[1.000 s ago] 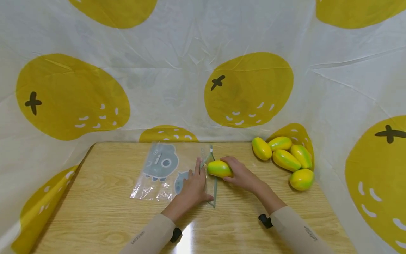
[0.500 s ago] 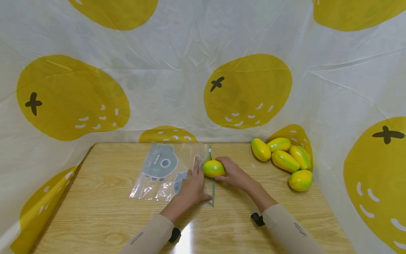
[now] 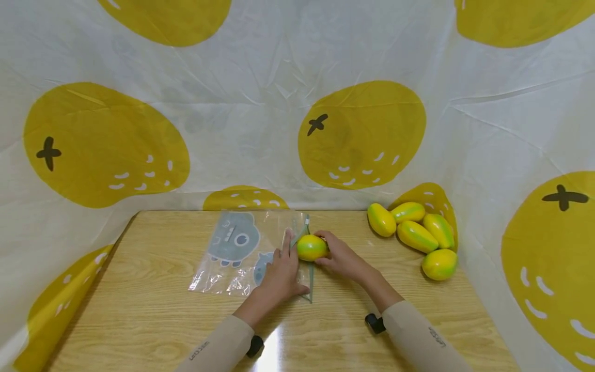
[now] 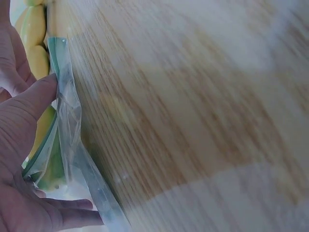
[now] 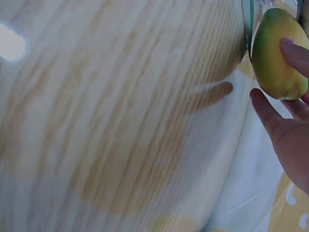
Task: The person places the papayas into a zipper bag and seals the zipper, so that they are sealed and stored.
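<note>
Has L hand, fingers spread, on clear bag w/ green edge. Grips yellow-green mango w/ R hand at bag mouth, poss. partly inside, hard to tell. Can see more mangoes clustered at far R of table.

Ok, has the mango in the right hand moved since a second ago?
Yes, left in the head view: the mango sits farther from the mango pile.

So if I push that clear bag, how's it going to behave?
Likely floppy: the clear bag wrinkles near its green edge. It'd probably slide or crumple rather than roll, since most of it lies flat on the table. It seems light, being thin, see-through film.
</note>
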`<state>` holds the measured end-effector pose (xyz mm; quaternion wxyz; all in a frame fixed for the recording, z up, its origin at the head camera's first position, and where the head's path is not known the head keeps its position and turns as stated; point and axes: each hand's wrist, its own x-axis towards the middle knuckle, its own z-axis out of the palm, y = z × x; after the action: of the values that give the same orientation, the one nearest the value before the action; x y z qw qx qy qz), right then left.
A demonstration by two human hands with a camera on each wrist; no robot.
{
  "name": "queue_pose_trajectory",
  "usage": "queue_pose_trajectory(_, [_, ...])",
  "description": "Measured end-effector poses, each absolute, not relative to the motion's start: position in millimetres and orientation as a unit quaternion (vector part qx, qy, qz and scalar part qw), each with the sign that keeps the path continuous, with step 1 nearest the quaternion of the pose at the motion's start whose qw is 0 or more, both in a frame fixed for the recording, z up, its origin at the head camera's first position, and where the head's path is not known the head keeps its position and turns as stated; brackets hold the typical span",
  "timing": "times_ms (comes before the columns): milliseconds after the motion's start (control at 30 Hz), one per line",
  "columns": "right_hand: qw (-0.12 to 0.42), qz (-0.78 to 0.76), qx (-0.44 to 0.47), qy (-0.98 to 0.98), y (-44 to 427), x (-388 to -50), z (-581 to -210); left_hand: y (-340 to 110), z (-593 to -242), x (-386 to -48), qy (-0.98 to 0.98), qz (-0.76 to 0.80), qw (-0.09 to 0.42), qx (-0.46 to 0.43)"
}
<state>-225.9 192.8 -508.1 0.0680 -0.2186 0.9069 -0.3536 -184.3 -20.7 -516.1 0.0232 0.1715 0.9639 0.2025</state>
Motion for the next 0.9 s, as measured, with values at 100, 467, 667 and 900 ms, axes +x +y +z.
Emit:
queue_pose_trajectory(100, [0.055, -0.354, -0.228, 0.905, 190, -227, -510, -22, -516, -184, 0.964, 0.2, 0.022, 0.176])
queue_pose_trajectory(467, [0.039, -0.345, -0.244, 0.905, 183, -229, -515, -24, -517, -184, 0.965, 0.188, 0.026, 0.183])
queue_pose_trajectory(667, [0.049, -0.361, -0.207, 0.908, 176, -230, -513, -24, -516, -183, 0.962, 0.198, 0.016, 0.188])
queue_pose_trajectory(900, [0.032, -0.365, -0.165, 0.916, 166, -234, -512, -21, -518, -183, 0.961, 0.197, 0.01, 0.194])
